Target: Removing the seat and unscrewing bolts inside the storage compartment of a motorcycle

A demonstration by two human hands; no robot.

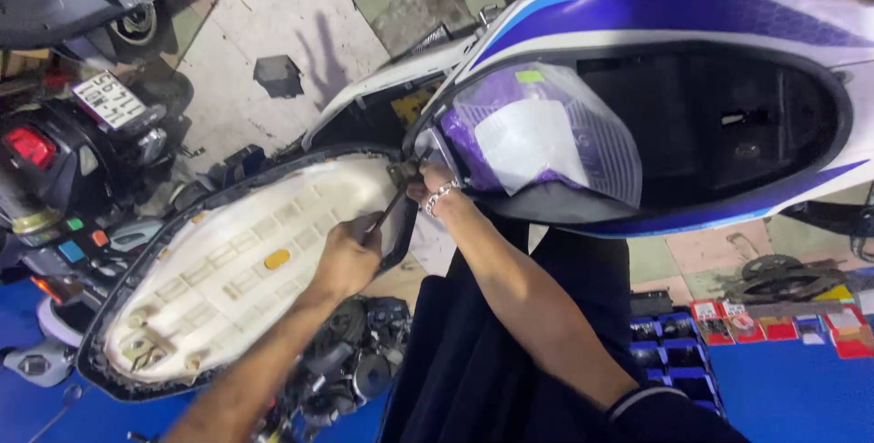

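Observation:
A scooter seat (228, 270) is flipped open, its cream underside facing up, hinged to a white and purple scooter body (692, 15). My left hand (346, 256) grips a slim dark tool (390, 208) whose tip reaches the seat hinge (402, 173). My right hand (437, 193), wearing a metal bracelet, has its fingers pinched at that same hinge. A purple bag with a white item (537, 138) lies in the open storage bay (728, 124).
Another scooter with a red tail light (29, 145) stands at the left. Parts bins (774, 325) and a sprocket (774, 270) lie at the lower right, and dark engine parts (355, 361) sit below the seat. The floor mat (801, 397) is blue.

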